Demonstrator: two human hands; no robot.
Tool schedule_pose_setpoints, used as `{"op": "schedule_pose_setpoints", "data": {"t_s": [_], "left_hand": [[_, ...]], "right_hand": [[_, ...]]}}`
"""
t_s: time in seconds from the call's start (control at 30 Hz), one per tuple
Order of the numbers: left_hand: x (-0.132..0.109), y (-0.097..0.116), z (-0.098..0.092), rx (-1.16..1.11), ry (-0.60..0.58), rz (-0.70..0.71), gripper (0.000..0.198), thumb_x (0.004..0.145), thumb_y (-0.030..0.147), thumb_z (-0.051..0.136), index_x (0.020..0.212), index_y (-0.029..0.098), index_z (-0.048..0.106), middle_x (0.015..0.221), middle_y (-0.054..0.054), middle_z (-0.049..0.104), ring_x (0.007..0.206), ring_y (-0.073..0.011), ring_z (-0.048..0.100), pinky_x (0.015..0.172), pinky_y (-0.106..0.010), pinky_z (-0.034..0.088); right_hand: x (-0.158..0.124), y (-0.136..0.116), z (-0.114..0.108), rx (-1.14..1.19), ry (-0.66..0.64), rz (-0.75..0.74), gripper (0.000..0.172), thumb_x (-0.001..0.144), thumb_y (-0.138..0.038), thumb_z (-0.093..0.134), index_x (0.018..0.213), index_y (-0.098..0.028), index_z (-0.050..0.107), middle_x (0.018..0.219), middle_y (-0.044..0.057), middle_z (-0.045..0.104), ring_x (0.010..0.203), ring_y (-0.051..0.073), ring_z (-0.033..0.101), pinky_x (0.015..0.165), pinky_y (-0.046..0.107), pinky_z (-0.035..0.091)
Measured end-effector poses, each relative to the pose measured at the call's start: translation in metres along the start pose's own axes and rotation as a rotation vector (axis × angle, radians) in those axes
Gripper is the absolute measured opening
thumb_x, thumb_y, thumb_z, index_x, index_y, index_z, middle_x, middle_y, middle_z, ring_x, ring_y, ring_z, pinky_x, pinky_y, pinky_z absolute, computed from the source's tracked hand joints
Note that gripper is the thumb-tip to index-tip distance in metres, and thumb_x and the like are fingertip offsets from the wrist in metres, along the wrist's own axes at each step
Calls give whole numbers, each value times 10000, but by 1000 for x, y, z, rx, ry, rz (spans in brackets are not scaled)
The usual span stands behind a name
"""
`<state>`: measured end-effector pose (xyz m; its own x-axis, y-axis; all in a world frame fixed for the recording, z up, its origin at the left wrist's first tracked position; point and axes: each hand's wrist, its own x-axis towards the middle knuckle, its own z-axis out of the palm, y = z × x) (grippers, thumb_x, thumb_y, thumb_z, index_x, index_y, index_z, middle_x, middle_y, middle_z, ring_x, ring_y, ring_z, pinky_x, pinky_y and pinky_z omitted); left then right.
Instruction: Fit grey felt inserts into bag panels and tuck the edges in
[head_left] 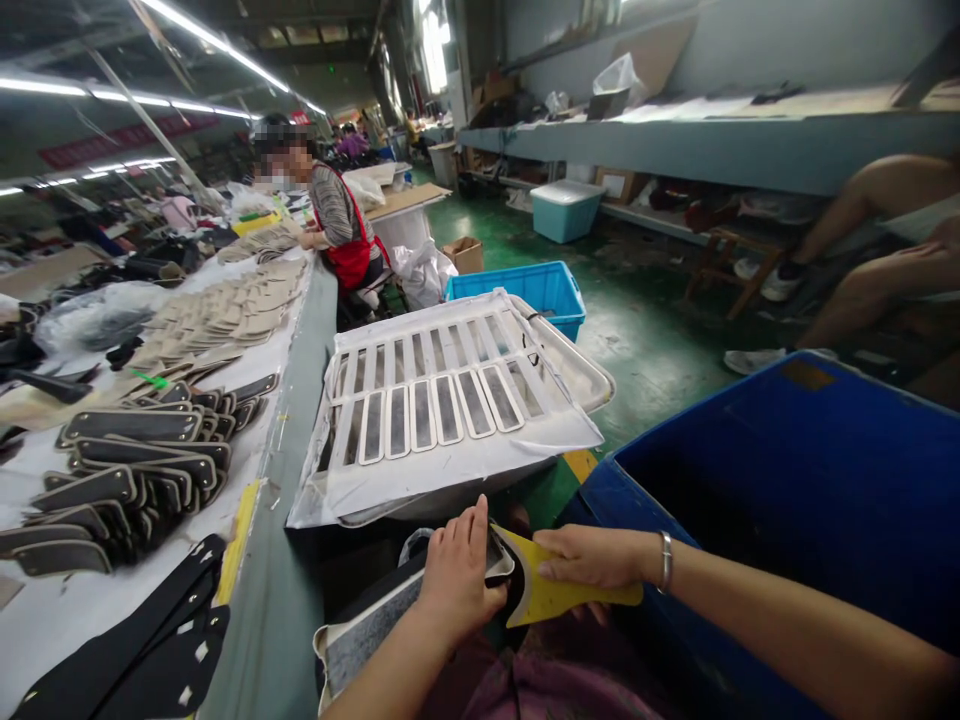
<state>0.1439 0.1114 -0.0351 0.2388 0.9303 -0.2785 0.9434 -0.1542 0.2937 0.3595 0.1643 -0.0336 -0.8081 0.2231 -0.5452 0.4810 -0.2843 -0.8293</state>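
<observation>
My left hand (459, 580) lies with fingers together on a long grey strip piece with a pale edge (375, 625), pressing it down near my lap. My right hand (592, 557) pinches a yellow curved card piece (555, 597) that overlaps the end of the strip; a silver bracelet sits on that wrist. Dark material shows between the two hands.
A white slotted tray (450, 400) stands just beyond my hands. A big dark-blue bin (787, 480) is at the right, a light-blue crate (540, 290) farther off. The long table (277, 560) at left carries black strips (127, 470) and beige pieces (225, 320). A person in a red apron (337, 220) sits at its far end; another person's legs (862, 260) show at right.
</observation>
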Motion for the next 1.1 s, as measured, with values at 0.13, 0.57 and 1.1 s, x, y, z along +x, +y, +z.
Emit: {"op": "schedule_pose_setpoints", "data": {"t_s": [0.13, 0.57, 1.1], "left_hand": [[1, -4, 6, 9, 65, 17, 967, 618, 320, 557, 1442, 124, 89, 1315, -130, 418, 1119, -286, 393, 938, -413, 297], [6, -20, 8, -18, -5, 132, 1075, 583, 248, 609, 1435, 140, -37, 1364, -168, 339, 1172, -301, 380, 988, -417, 321], [-11, -34, 14, -3, 156, 239, 1188, 508, 108, 719, 1438, 165, -20, 1414, -206, 278, 1261, -363, 316, 1018, -510, 315]], "right_hand": [[13, -10, -9, -260, 53, 45, 203, 901, -379, 371, 908, -179, 402, 654, 37, 595, 391, 106, 492, 374, 199, 375], [28, -26, -19, -293, -33, 96, 181, 893, -362, 339, 889, -189, 391, 638, 41, 623, 373, 123, 509, 356, 201, 377], [50, -12, 2, -18, 95, 174, 176, 913, -355, 336, 890, -181, 349, 582, -22, 534, 334, 99, 460, 312, 190, 370]]}}
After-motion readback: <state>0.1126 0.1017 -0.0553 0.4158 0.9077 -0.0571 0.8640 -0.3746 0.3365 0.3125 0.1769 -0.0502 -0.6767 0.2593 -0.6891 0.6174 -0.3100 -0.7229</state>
